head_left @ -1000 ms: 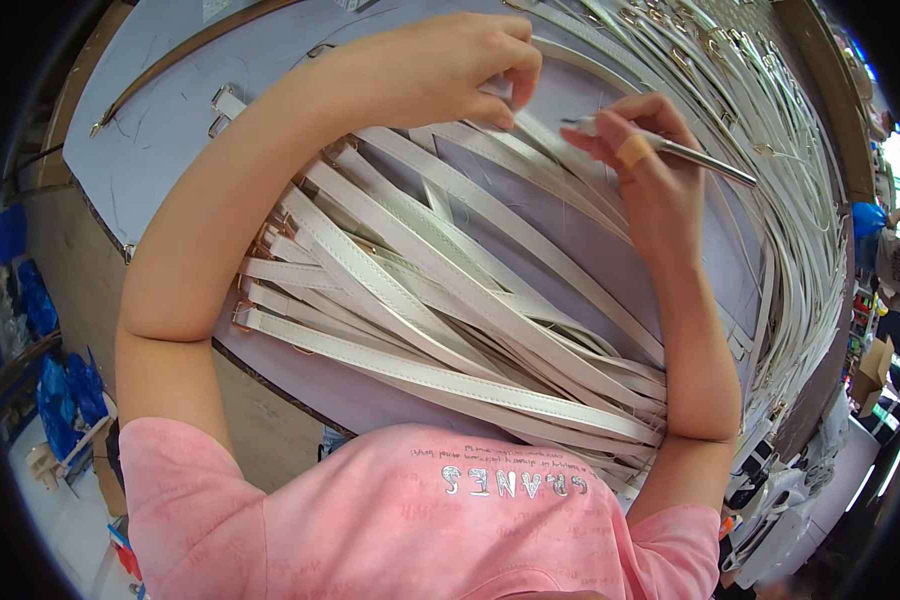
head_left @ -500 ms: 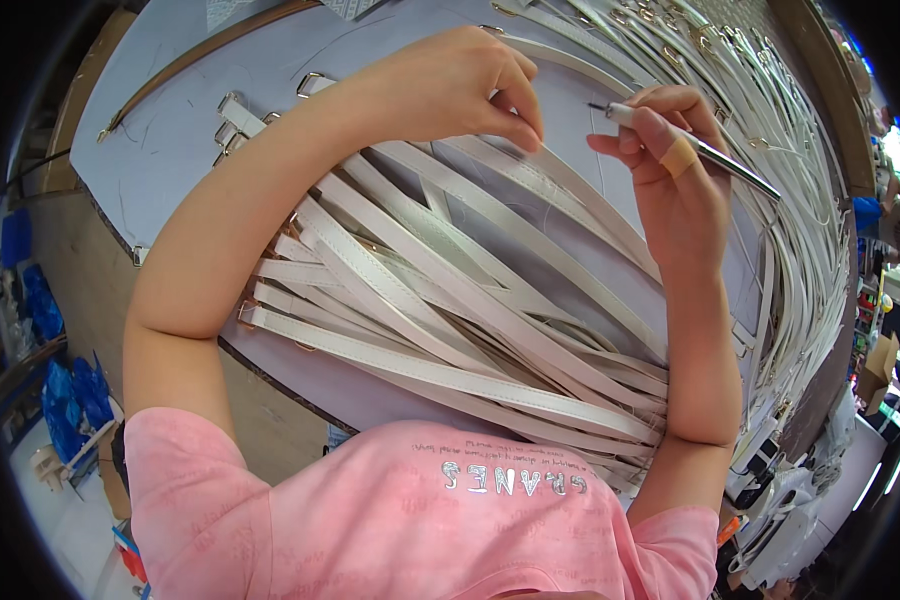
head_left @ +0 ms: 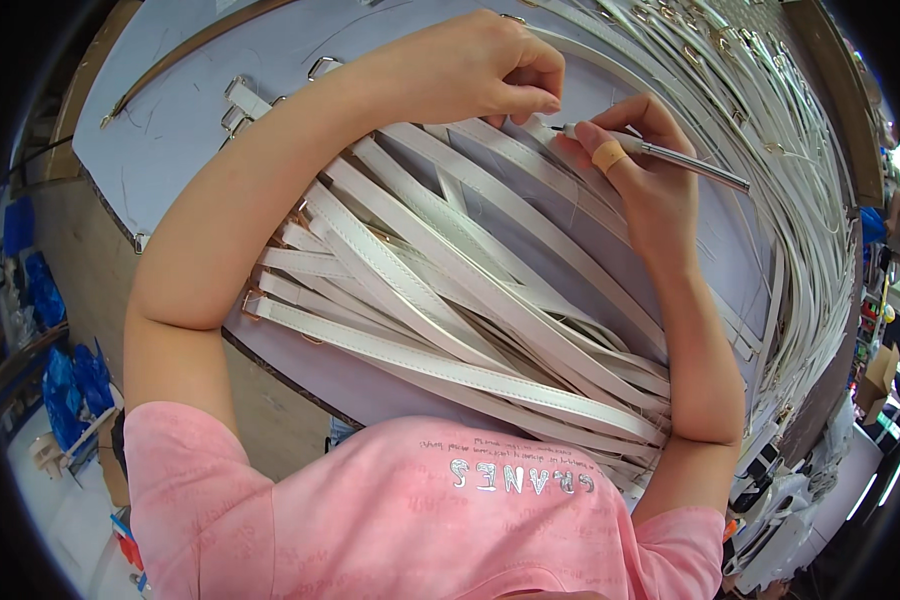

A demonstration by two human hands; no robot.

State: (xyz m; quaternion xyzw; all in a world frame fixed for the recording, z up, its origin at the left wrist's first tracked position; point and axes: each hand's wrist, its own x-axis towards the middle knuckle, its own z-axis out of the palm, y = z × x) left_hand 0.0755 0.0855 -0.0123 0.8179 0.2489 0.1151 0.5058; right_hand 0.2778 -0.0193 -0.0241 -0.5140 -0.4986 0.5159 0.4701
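My left hand [head_left: 515,75] is closed, thumb and fingers pinched on a white belt [head_left: 527,158] that runs down to the right. Its fingertips partly hide the belt's end. In my right hand [head_left: 650,165] is a slim pen-shaped tool [head_left: 692,164] with a silver barrel, a white front and a thin dark tip. That tip is close to the belt just below my left fingers; whether it touches, I cannot tell. A tan bandage wraps one right finger. Under my arms lie several more white stitched belts [head_left: 455,375], their metal buckles toward the left.
A big heap of white belts with buckles [head_left: 820,240] covers the right side of the pale table [head_left: 180,150]. A brown strap [head_left: 190,55] lies at the far left, among loose threads. Blue plastic bags [head_left: 60,390] are on the left beyond the table edge.
My right hand has moved left and slightly down, bringing the tool's tip close to my left fingers. The left hand has shifted a little right and up.
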